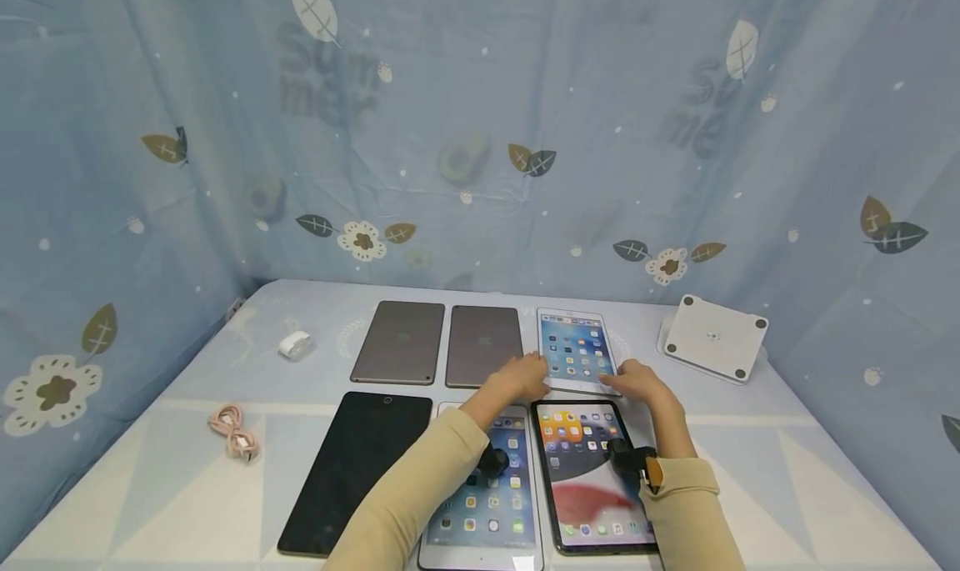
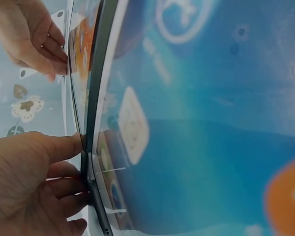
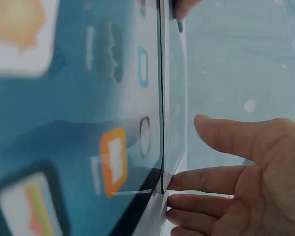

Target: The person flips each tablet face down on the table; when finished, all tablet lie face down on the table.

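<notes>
We see the white tablet (image 1: pixel 573 346) lying screen up at the right end of the back row on the desk (image 1: pixel 787 463), its long axis running away from us, one short edge toward the curtain (image 1: pixel 480 237). Our left hand (image 1: pixel 527 377) is at its left edge; we cannot tell if it grips. Our right hand (image 1: pixel 637 381) stands wide at the near right corner, thumb apart from fingers. Nearer us lies a black-framed tablet (image 1: pixel 592 496), also lengthwise.

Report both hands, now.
Left hand: at the left edge of the rear white tablet; whether it grips cannot be told.
Right hand: open, at that tablet's right edge.
</notes>
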### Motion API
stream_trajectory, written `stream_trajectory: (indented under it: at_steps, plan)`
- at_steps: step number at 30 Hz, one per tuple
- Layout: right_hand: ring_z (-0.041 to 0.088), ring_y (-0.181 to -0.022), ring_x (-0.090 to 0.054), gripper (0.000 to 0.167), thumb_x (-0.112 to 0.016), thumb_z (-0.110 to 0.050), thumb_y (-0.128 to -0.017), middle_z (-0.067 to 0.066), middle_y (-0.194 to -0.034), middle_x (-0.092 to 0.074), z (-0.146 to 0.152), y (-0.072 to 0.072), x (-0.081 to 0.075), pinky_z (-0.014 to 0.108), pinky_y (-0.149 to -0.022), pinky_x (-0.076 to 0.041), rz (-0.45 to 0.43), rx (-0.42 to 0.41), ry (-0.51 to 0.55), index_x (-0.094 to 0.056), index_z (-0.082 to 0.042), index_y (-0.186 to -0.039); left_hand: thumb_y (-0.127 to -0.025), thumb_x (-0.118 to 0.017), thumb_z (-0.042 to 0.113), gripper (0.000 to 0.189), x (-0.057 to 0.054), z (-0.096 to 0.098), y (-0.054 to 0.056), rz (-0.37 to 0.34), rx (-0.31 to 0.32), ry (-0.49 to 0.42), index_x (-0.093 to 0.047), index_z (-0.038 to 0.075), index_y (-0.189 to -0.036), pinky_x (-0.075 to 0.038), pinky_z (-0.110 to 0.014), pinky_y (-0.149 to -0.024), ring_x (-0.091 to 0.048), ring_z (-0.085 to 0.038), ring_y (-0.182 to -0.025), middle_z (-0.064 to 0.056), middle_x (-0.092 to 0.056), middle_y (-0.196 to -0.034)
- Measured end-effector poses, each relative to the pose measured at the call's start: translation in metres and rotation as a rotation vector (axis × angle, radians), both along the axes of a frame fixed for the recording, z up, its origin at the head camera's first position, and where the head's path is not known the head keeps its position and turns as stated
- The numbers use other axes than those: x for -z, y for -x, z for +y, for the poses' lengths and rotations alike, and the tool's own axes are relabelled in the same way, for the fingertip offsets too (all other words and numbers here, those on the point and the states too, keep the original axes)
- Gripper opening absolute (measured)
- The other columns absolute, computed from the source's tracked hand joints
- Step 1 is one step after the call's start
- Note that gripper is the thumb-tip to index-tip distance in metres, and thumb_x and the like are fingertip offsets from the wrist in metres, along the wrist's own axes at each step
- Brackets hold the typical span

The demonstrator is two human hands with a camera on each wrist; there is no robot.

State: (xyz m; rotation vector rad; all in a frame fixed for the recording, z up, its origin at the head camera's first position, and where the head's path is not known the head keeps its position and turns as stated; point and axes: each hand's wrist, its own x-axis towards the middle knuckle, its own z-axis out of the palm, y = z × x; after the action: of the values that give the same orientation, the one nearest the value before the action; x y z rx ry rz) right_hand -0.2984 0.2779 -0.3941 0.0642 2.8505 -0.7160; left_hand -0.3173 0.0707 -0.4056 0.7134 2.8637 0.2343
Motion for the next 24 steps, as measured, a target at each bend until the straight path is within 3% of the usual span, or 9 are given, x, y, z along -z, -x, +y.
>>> stream_trajectory:
  at_steps: [5,10,16,24]
  plan:
    - [0.034,-0.085,-0.054,0.052,-0.055,-0.026,-0.091,0.03,-0.099,-0.058,-0.006,0.001,0.003,0.048,-0.081,-0.049,0.005,0.059,0.053,-0.049,0.021,-0.113,-0.096,-0.058,0.029,0.052,0.002,0.001,0.0,0.025,-0.003,-0.018,-0.047,0.003,-0.14,-0.033,-0.041,-0.115,-0.043,-0.024,-0.137,-0.012,-0.047,-0.145]
    - [0.037,-0.091,-0.052,0.053,-0.054,-0.021,-0.088,0.034,-0.105,-0.054,-0.013,0.002,0.006,0.051,-0.086,-0.048,0.011,0.141,0.182,-0.045,0.024,-0.115,-0.096,-0.058,0.029,0.054,0.002,-0.001,-0.001,0.021,-0.008,-0.02,-0.046,0.002,-0.141,-0.031,-0.041,-0.116,-0.04,-0.025,-0.139,-0.013,-0.044,-0.148]
    - [0.053,-0.123,-0.041,0.06,-0.048,-0.022,-0.093,0.041,-0.132,-0.041,-0.01,0.001,-0.005,0.063,-0.104,-0.036,-0.022,0.188,0.329,-0.037,0.024,-0.129,-0.096,-0.058,0.029,0.05,0.0,-0.004,0.0,0.019,-0.011,-0.029,-0.051,0.002,-0.137,-0.033,-0.041,-0.115,-0.043,-0.027,-0.137,-0.014,-0.047,-0.146]
    - [0.037,-0.112,-0.054,0.051,-0.04,-0.013,-0.1,0.038,-0.13,-0.047,-0.01,-0.003,-0.029,0.048,-0.1,-0.046,0.087,0.138,0.511,-0.036,0.026,-0.132,-0.097,-0.056,0.028,0.045,-0.001,-0.001,0.001,-0.039,0.001,-0.097,-0.054,0.001,-0.133,-0.036,-0.041,-0.113,-0.051,-0.027,-0.127,-0.015,-0.053,-0.138]
